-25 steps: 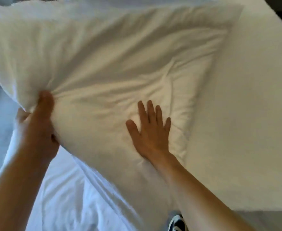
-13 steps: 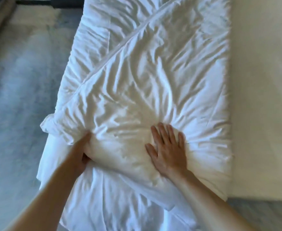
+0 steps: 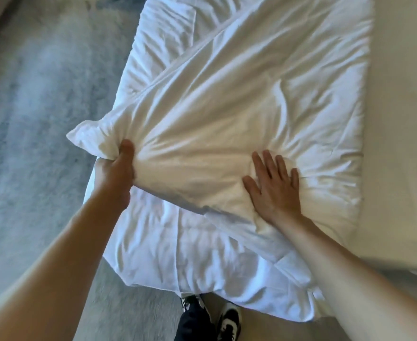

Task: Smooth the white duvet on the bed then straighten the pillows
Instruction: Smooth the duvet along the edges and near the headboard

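A white pillow (image 3: 239, 114) lies creased across the bed, on top of the rumpled white duvet (image 3: 177, 254). My left hand (image 3: 115, 173) grips the pillow's near left corner, thumb on top, with the fabric bunched and a loose tip sticking out to the left. My right hand (image 3: 274, 188) lies flat on the pillow's near edge, fingers spread, palm down. More wrinkled white bedding (image 3: 168, 33) shows beyond the pillow at the top.
A bare cream mattress or sheet surface (image 3: 399, 119) runs along the right side. Grey carpet (image 3: 42, 119) covers the floor to the left. My feet in black-and-white shoes (image 3: 209, 318) stand at the bed's near edge.
The pillow, held up close a second ago, has come down onto the bed. My left hand has shifted to pinch its left corner; my right hand stays flat on it.
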